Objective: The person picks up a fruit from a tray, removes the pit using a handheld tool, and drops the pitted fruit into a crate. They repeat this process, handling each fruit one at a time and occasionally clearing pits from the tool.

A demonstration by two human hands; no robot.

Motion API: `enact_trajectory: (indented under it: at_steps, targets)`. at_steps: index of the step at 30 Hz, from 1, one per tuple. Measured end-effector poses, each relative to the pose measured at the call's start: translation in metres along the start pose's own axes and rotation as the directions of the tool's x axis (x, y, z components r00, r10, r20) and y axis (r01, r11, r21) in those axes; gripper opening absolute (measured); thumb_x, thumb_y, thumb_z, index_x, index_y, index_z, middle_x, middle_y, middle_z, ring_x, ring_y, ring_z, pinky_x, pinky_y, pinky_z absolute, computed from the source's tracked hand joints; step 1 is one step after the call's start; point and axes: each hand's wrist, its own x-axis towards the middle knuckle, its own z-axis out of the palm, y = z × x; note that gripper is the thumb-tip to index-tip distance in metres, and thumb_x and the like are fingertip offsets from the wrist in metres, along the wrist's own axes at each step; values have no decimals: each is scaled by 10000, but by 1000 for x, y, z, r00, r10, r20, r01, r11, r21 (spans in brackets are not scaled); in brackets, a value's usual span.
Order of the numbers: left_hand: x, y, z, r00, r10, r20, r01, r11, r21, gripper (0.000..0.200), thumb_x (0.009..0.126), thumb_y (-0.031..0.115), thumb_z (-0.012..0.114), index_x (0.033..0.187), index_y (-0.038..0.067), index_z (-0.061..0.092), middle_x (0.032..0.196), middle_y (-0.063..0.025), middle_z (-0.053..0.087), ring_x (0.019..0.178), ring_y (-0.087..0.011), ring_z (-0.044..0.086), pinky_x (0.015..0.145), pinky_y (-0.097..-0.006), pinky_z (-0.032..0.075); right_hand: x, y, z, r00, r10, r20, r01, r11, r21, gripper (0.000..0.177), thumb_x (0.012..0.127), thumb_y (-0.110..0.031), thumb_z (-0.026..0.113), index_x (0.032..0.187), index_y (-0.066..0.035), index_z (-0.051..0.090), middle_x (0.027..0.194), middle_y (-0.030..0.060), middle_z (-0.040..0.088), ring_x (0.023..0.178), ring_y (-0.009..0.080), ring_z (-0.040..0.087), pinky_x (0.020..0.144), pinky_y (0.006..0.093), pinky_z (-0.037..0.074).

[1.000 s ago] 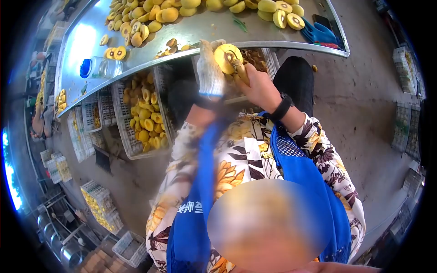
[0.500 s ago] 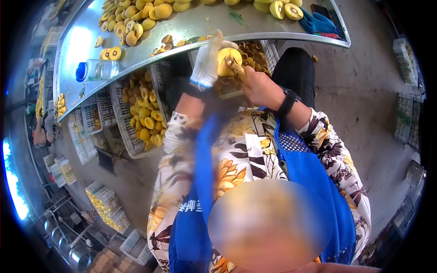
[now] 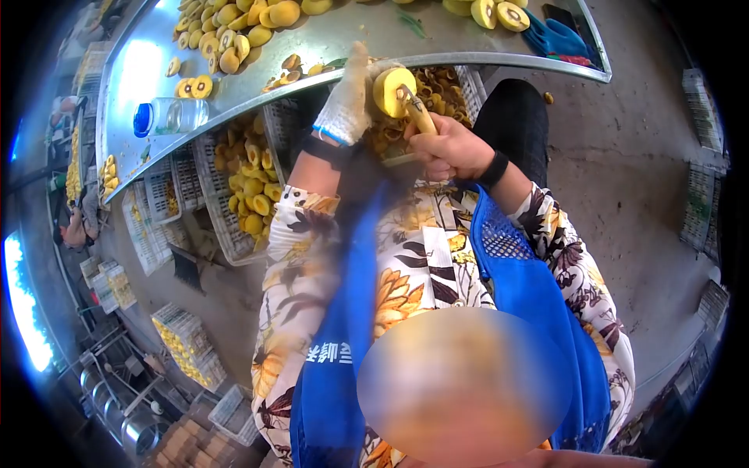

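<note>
My left hand (image 3: 349, 101), in a white knitted glove, holds a halved yellow fruit (image 3: 391, 92) with its cut face turned toward my right hand. My bare right hand (image 3: 452, 148) is wrapped round the wooden handle of a small tool (image 3: 420, 115). The tool's tip touches the cut face near its centre. Just below the fruit is a crate (image 3: 476, 95) of brown and yellow fruit pieces. Many yellow fruits (image 3: 234, 31) lie on the metal table (image 3: 312, 54), some of them halved with dark centres.
On the table stand a clear jar with a blue lid (image 3: 179, 115) and a blue glove (image 3: 552, 37). A crate of hollowed fruit halves (image 3: 211, 187) is below the table's left part. Stacked crates (image 3: 187, 343) stand on the floor, lower left.
The fruit has turned, showing more of its side. My right hand and the tool have shifted slightly right and down, and the tool's tip sits lower on the cut face.
</note>
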Motion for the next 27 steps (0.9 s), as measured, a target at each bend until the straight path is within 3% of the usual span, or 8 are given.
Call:
enact_trajectory:
  at_steps: [1,3,5,8,11,15,22,27]
  targets:
    - [1,-1,0,999,34,2,-34,999,7,640,904,545,437,1169,-32,518,1066,-151,591,957,-226,581,886,-329,468,2,1,1,998,-43,-43,39,996,-81,162,857,-80,521,999,-58,447,610,-1,448,388,67,364,347,231,286]
    - [0,-17,9,860,508,47,-498,818,287,528,909,441,503,1146,-30,538,1046,-134,599,957,-209,579,871,-315,469,3,-1,5,979,-144,-142,99,954,-284,160,852,-89,519,991,-40,456,624,15,475,395,79,394,352,243,318]
    - [1,-23,26,857,498,-131,-410,814,410,327,903,273,579,1053,-17,595,948,-91,622,873,-155,594,758,-271,494,8,1,10,927,-312,-209,171,846,-504,168,844,-102,524,982,-22,472,640,34,507,409,93,432,367,254,359]
    - [8,-34,30,836,460,-299,-434,888,152,275,897,254,590,973,-10,602,814,-48,610,685,-108,561,612,-232,469,30,32,2,728,-667,-155,337,546,-767,187,828,-120,530,969,-2,497,662,62,547,438,109,486,403,268,421]
    - [14,-44,28,831,429,-354,-424,901,97,265,913,254,560,915,-4,618,782,-50,614,649,-108,560,586,-234,469,8,6,24,895,-315,-316,113,846,-521,188,823,-130,529,961,-6,500,673,61,545,478,109,497,431,284,444]
    - [8,-37,27,823,514,-242,-466,854,232,279,925,268,531,923,3,618,799,-58,617,691,-115,577,619,-241,481,-3,-8,25,964,-8,-265,-40,984,-176,125,834,-116,518,932,-55,469,636,9,471,452,78,415,392,265,384]
    - [10,-17,9,987,136,-85,-143,987,-78,315,903,301,546,965,-2,604,869,-79,611,734,-140,590,623,-234,478,-5,-16,25,986,132,-98,-113,977,181,67,881,-92,510,923,-91,458,653,-37,417,441,39,325,395,213,322]
    - [9,-39,25,893,355,-278,-333,935,122,205,895,220,566,928,23,614,769,-40,602,630,-96,552,542,-216,445,0,-9,20,977,159,-142,-140,981,133,79,869,-96,532,913,-76,469,662,-25,440,447,47,360,402,223,356]
